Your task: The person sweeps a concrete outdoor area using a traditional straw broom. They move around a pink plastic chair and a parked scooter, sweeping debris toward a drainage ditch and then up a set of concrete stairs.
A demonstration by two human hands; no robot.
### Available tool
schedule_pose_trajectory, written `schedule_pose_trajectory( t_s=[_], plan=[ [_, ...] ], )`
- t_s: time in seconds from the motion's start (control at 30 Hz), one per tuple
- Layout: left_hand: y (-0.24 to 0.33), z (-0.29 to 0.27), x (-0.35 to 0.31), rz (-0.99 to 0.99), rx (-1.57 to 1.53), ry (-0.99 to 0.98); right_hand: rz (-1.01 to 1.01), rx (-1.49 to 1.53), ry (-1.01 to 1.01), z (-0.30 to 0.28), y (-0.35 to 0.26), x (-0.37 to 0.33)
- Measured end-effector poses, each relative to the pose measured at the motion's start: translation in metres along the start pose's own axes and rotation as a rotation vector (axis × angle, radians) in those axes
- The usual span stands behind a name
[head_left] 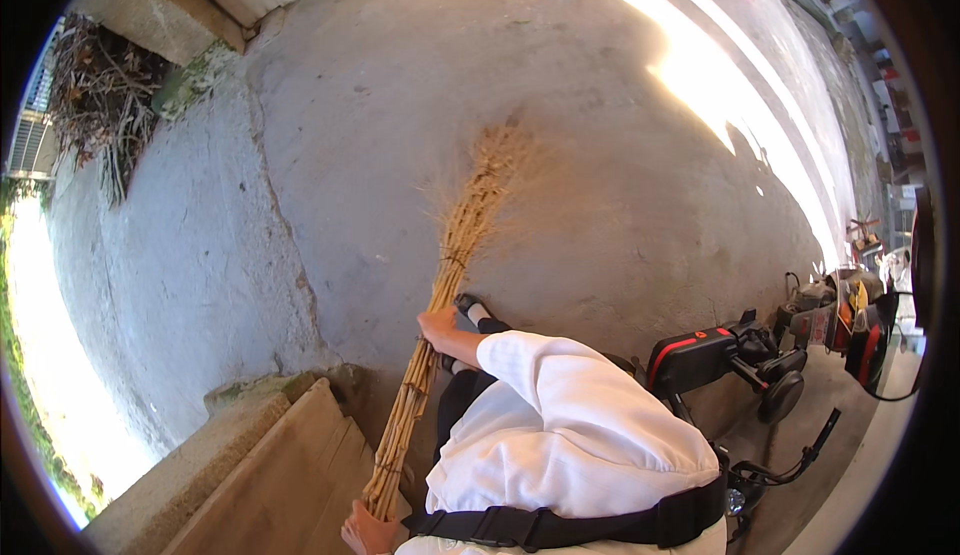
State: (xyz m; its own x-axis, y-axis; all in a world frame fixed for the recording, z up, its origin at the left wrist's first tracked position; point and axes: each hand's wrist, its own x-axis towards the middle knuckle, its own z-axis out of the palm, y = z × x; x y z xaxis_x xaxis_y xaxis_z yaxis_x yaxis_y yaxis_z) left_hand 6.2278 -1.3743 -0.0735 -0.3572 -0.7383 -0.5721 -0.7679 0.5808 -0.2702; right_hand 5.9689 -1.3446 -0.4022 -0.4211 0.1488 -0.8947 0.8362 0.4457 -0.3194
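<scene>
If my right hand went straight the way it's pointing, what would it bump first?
The broom: your right hand grips it. Beyond that, the way looks free over the nearby grey floor, though depth is hard to judge.

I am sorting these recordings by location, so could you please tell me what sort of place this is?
Probably a home's concrete yard or open porch: the floor is partly sunlit, a pile of dry branches lies at left, and what look like motor scooters stand at right.
</scene>
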Motion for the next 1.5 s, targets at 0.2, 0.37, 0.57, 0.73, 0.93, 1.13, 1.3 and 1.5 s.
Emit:
schedule_pose_trajectory(
  t_s=[0.2, 0.37, 0.57, 0.73, 0.93, 1.13, 1.3, 1.5],
  plan=[
    [-0.008, 0.043, -0.072, -0.256, -0.1, -0.107, -0.212, -0.452, -0.328, 0.115, 0.027, -0.084],
    [-0.014, 0.055, -0.079, -0.249, -0.129, -0.092, -0.386, -0.457, -0.715, 0.118, 0.063, -0.132],
    [-0.012, 0.058, -0.06, -0.12, -0.16, -0.006, -0.263, -0.222, -0.57, 0.033, 0.005, -0.107],
    [0.022, 0.044, -0.024, 0.109, -0.168, 0.12, -0.347, 0.026, -0.077, -0.062, -0.047, -0.039],
    [0.159, -0.017, 0.056, 0.525, -0.103, 0.285, -0.149, 0.518, 0.157, -0.245, -0.084, 0.103],
    [0.399, -0.076, 0.089, 0.926, -0.047, 0.401, -0.022, 0.85, 0.508, -0.474, -0.101, 0.211],
    [0.61, -0.131, 0.057, 1.105, 0.06, 0.292, -0.023, 1.145, 0.512, -0.656, -0.069, 0.326],
    [0.726, -0.149, 0.049, 1.148, 0.042, 0.283, 0.16, 1.161, 0.452, -0.728, -0.111, 0.383]
  ],
)
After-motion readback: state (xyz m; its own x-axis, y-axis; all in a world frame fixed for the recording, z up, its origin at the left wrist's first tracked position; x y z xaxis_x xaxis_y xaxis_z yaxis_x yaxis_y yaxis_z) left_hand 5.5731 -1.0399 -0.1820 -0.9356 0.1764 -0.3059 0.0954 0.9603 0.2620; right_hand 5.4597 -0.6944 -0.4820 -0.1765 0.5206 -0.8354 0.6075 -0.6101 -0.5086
